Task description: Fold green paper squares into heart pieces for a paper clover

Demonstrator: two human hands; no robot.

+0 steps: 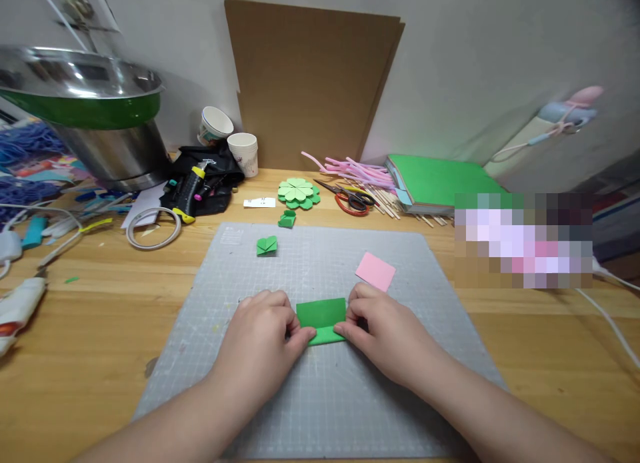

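A small green paper (321, 318), partly folded, lies on the grey cutting mat (320, 396). My left hand (260, 336) pinches its left edge with closed fingers. My right hand (380, 330) pinches its right edge, thumb and fingers pressed on the fold. A pink paper square (375, 271) lies just beyond my right hand. A folded green paper heart (267, 246) rests farther back on the mat, with another small green folded piece (287, 218) at the mat's far edge.
Behind the mat lie a green paper clover (299, 192), red-handled scissors (353, 200), pink strips with wooden sticks (360, 173), a green paper stack (440, 182), two paper cups (230, 140), a tape roll (153, 228) and a steel pot (85, 110). Cardboard (310, 83) leans on the wall.
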